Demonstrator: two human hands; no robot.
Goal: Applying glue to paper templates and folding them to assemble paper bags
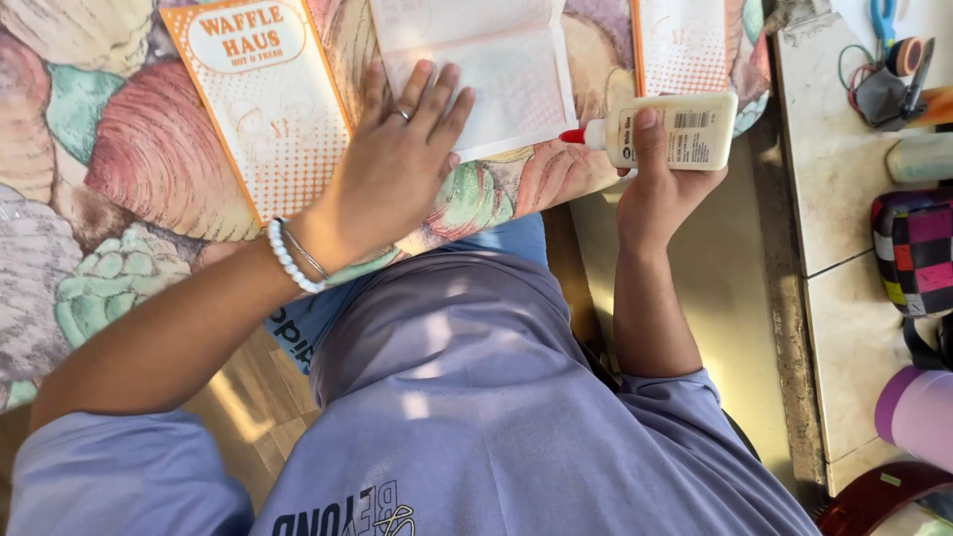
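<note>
My left hand (397, 164) lies flat, fingers spread, pressing the white folded paper (496, 69) onto the shell-patterned counter (129, 169), just right of an orange printed card (263, 99). My right hand (660, 189) holds a white glue bottle (675, 129) sideways at the counter's edge, fingers wrapped round it, red tip towards the paper.

Shell-patterned table (129, 159) under orange paper sheets (263, 109)

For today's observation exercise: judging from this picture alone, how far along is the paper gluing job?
Done: the orange-and-white printed sheet lies open on the shell-patterned tablecloth.
In hand: the left hand presses a white flap flat, while the right hand holds a white glue bottle, red tip toward it.
Left: no glue is visible on the flap, and nothing looks folded shut.
</note>
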